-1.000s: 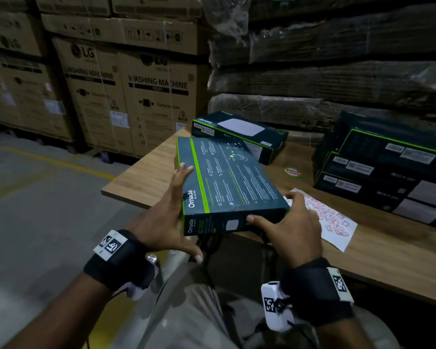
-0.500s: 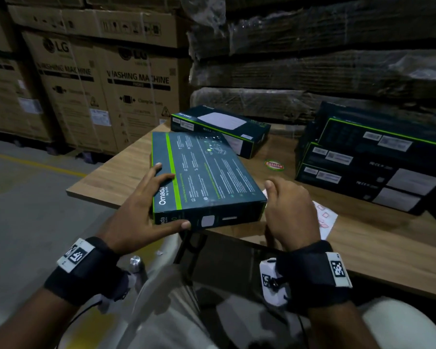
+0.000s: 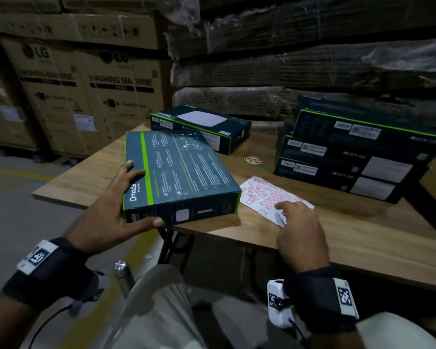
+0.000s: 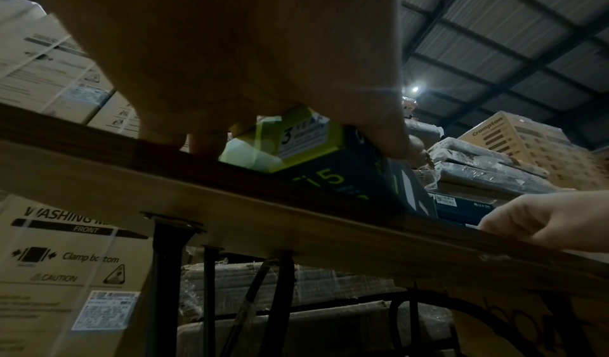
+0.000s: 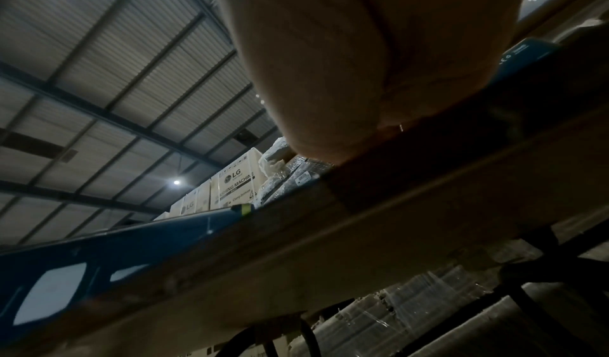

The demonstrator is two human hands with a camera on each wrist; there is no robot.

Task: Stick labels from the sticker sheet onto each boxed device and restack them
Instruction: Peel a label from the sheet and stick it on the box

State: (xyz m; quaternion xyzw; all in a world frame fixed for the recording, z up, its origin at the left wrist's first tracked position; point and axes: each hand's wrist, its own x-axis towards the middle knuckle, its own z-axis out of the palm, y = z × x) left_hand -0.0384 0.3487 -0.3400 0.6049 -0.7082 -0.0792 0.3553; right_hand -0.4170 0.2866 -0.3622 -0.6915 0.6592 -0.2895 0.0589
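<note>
Beside the sticker sheet (image 3: 269, 197), left hand (image 3: 113, 205) gripped the Omada box (image 3: 179, 172) steady while right hand (image 3: 300, 227), fingers curled, index finger poked for a label.

Black wrist straps (image 3: 53, 268) with white square-code tags wrap both bare forearms. A small white camera (image 3: 278, 304) with a thin cable hangs beside the right strap. Pale trousers (image 3: 161, 311) below.

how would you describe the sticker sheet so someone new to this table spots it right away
On the wooden table, look near the front edge, between the dark green-striped box that the left hand holds and the stack of three dark boxes. The white sticker sheet lies flat under the right hand, the only paper there, dotted with small red-outlined labels.
</note>
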